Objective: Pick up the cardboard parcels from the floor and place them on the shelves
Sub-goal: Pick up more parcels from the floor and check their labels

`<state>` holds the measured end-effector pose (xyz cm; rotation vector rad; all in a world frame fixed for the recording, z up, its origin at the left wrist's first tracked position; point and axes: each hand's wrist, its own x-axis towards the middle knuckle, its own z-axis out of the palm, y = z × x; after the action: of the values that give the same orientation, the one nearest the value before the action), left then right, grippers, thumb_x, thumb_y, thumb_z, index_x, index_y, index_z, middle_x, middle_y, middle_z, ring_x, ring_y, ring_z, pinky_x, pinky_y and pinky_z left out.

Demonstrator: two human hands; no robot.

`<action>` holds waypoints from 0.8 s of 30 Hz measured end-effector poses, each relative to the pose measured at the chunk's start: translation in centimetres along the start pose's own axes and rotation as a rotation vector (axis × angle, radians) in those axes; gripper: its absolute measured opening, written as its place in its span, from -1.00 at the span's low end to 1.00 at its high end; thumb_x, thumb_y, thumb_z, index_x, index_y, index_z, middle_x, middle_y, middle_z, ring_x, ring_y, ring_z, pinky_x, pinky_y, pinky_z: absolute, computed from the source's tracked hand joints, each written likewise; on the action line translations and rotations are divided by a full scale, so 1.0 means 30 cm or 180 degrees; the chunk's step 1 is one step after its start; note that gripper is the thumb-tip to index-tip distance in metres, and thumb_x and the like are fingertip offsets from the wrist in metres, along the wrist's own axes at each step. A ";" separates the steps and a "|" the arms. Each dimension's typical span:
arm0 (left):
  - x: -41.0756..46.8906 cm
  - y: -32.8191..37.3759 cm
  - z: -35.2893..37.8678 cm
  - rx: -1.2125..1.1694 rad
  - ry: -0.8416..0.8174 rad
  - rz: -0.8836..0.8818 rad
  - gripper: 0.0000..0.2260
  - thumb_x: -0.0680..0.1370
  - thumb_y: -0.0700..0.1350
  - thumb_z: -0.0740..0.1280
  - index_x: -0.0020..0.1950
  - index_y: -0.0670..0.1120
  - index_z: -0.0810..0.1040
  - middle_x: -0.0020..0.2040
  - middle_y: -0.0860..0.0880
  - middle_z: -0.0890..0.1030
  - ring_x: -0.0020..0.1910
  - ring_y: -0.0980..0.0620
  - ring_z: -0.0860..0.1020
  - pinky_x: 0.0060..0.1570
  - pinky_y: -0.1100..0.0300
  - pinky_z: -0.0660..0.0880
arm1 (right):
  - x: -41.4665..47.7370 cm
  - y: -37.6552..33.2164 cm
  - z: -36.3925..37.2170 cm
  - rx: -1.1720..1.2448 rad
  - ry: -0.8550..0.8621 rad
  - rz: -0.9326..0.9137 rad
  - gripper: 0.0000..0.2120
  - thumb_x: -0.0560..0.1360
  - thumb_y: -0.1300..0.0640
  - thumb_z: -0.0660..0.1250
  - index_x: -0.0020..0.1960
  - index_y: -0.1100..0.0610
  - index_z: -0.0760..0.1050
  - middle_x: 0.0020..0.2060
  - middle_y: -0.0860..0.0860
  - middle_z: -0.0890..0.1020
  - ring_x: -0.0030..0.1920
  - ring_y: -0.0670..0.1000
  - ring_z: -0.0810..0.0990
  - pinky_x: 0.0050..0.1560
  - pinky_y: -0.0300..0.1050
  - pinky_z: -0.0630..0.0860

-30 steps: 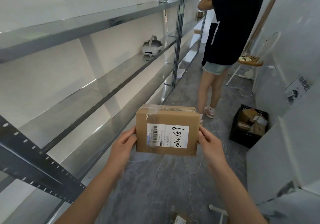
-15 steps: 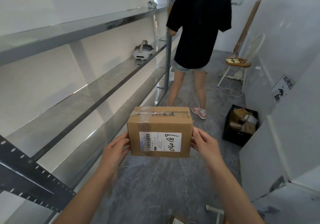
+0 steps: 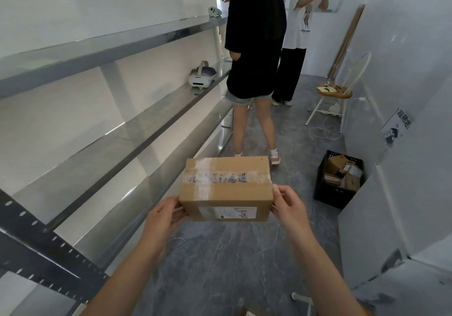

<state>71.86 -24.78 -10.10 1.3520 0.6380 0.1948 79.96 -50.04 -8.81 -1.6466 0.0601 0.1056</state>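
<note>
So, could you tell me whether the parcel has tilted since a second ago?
Yes. The parcel has tipped label-down: its taped top now faces the camera, judged against the shelves.

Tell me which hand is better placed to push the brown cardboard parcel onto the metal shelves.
Probably the right hand: the steel shelves lie to the left, so it sits behind the taped brown cardboard parcel, while the left hand is between parcel and shelves.

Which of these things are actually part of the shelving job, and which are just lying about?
Part of the job:
cardboard parcel, held by left hand and right hand
shelves
black crate of parcels

Just lying about:
white headset
chair
cable
</note>
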 end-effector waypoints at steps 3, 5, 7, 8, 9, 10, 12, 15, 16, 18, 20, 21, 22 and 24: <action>0.001 -0.033 -0.026 0.0093 -0.0049 -0.0080 -0.74 0.64 -0.05 0.21 0.14 -0.09 0.65 0.14 -0.15 0.68 0.13 -0.09 0.66 0.27 -0.05 0.53 | -0.026 0.022 0.006 -0.0114 -0.0111 -0.0036 -0.80 0.59 -0.04 0.26 0.01 0.00 0.61 0.00 -0.04 0.70 0.09 -0.03 0.65 0.18 0.05 0.59; 0.003 -0.043 -0.034 0.0080 -0.0072 -0.0083 -0.75 0.64 -0.03 0.22 0.14 -0.07 0.66 0.16 -0.14 0.67 0.14 -0.08 0.65 0.24 -0.01 0.55 | -0.040 0.027 0.012 -0.0117 -0.0186 -0.0036 -0.81 0.59 -0.04 0.27 0.04 0.00 0.61 0.02 -0.06 0.69 0.11 -0.05 0.64 0.19 0.03 0.58; 0.002 -0.041 -0.034 -0.0003 -0.0088 -0.0086 -0.75 0.64 -0.02 0.21 0.14 -0.08 0.64 0.15 -0.12 0.68 0.12 -0.05 0.66 0.11 0.10 0.58 | -0.048 0.028 0.015 -0.0074 -0.0273 -0.0057 -0.80 0.59 -0.03 0.27 0.08 0.02 0.60 0.06 -0.07 0.68 0.12 -0.10 0.63 0.16 -0.06 0.58; -0.001 -0.037 -0.032 -0.0068 -0.0104 -0.0098 -0.74 0.65 0.00 0.20 0.14 -0.09 0.63 0.12 -0.11 0.70 0.09 -0.02 0.67 0.02 0.17 0.59 | -0.050 0.028 0.015 -0.0053 -0.0319 -0.0100 -0.80 0.59 -0.02 0.27 0.10 0.04 0.60 0.08 -0.08 0.68 0.11 -0.12 0.63 0.10 -0.15 0.59; -0.006 -0.031 -0.029 -0.0123 -0.0131 -0.0108 -0.72 0.65 0.02 0.18 0.15 -0.09 0.61 0.08 -0.08 0.71 0.05 0.03 0.69 -0.08 0.25 0.60 | -0.052 0.028 0.015 -0.0019 -0.0370 -0.0141 -0.80 0.59 0.01 0.27 0.12 0.07 0.59 0.09 -0.08 0.68 0.10 -0.15 0.63 0.02 -0.26 0.59; -0.011 -0.027 -0.028 -0.0180 -0.0167 -0.0106 -0.70 0.66 0.05 0.15 0.17 -0.08 0.59 0.07 -0.06 0.72 0.02 0.08 0.70 -0.16 0.31 0.60 | -0.052 0.028 0.014 0.0020 -0.0419 -0.0167 -0.80 0.59 0.05 0.28 0.13 0.10 0.58 0.08 -0.07 0.68 0.08 -0.18 0.63 -0.06 -0.35 0.57; -0.013 -0.029 -0.031 -0.0220 -0.0196 -0.0072 -0.68 0.66 0.07 0.10 0.20 -0.05 0.56 0.11 -0.05 0.69 0.02 0.13 0.69 -0.21 0.39 0.59 | -0.050 0.032 0.012 0.0071 -0.0515 -0.0154 -0.80 0.59 0.10 0.29 0.14 0.16 0.57 0.07 -0.04 0.69 0.05 -0.19 0.64 -0.11 -0.42 0.55; -0.014 -0.039 -0.036 -0.0138 -0.0196 0.0024 -0.69 0.67 0.08 0.07 0.18 0.00 0.54 0.17 -0.05 0.65 0.09 0.13 0.65 -0.16 0.42 0.58 | -0.043 0.049 0.013 0.0322 -0.0585 0.0053 -0.78 0.61 0.11 0.24 0.03 0.27 0.53 0.07 0.05 0.71 0.09 -0.04 0.67 0.10 -0.20 0.58; -0.015 -0.044 -0.038 -0.0076 -0.0196 0.0071 -0.70 0.66 0.09 0.06 0.16 0.02 0.54 0.18 -0.05 0.65 0.13 0.11 0.64 -0.12 0.40 0.58 | -0.038 0.054 0.014 0.0474 -0.0576 0.0158 -0.74 0.63 0.11 0.21 0.00 0.31 0.51 0.06 0.08 0.72 0.09 0.00 0.68 0.15 -0.15 0.57; -0.016 -0.054 -0.043 0.0089 -0.0190 0.0153 -0.71 0.65 0.12 0.07 0.10 0.09 0.56 0.19 -0.07 0.64 0.19 0.04 0.61 0.02 0.28 0.55 | -0.028 0.053 0.018 0.0651 -0.0509 0.0320 -0.72 0.64 0.10 0.17 0.00 0.32 0.50 0.04 0.12 0.72 0.08 0.06 0.69 0.16 -0.12 0.56; -0.018 -0.063 -0.049 0.0298 -0.0161 0.0262 -0.72 0.61 0.19 0.09 0.04 0.16 0.57 0.18 -0.07 0.63 0.20 0.00 0.59 0.16 0.15 0.50 | -0.020 0.051 0.022 0.0731 -0.0419 0.0390 -0.72 0.64 0.07 0.19 -0.02 0.28 0.51 -0.02 0.15 0.71 0.03 0.10 0.67 0.16 -0.08 0.56; -0.015 -0.068 -0.052 0.0438 -0.0172 0.0296 -0.72 0.59 0.23 0.10 0.02 0.21 0.58 0.17 -0.03 0.63 0.19 0.02 0.59 0.22 0.10 0.48 | -0.015 0.051 0.023 0.0760 -0.0365 0.0409 -0.73 0.63 0.06 0.20 -0.03 0.26 0.51 -0.05 0.18 0.69 0.00 0.11 0.66 0.17 -0.06 0.56; -0.014 -0.072 -0.055 0.0595 -0.0202 0.0321 -0.73 0.58 0.25 0.10 0.04 0.25 0.57 0.16 0.01 0.63 0.19 0.04 0.58 0.24 0.07 0.47 | -0.011 0.050 0.024 0.0772 -0.0326 0.0409 -0.73 0.62 0.05 0.21 -0.03 0.27 0.50 -0.07 0.21 0.67 -0.01 0.11 0.64 0.17 -0.04 0.56; -0.018 -0.074 -0.054 0.0864 -0.0240 0.0439 -0.76 0.63 0.19 0.07 0.08 0.25 0.53 0.13 0.05 0.63 0.16 0.09 0.58 0.14 0.17 0.49 | -0.002 0.046 0.023 0.0729 -0.0302 0.0391 -0.71 0.60 0.05 0.25 0.06 0.29 0.52 0.00 0.23 0.67 0.02 0.13 0.65 0.21 0.01 0.56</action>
<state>70.06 -24.17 -12.16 1.6594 0.5208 0.1715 79.74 -49.46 -10.22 -1.4069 0.0974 0.2611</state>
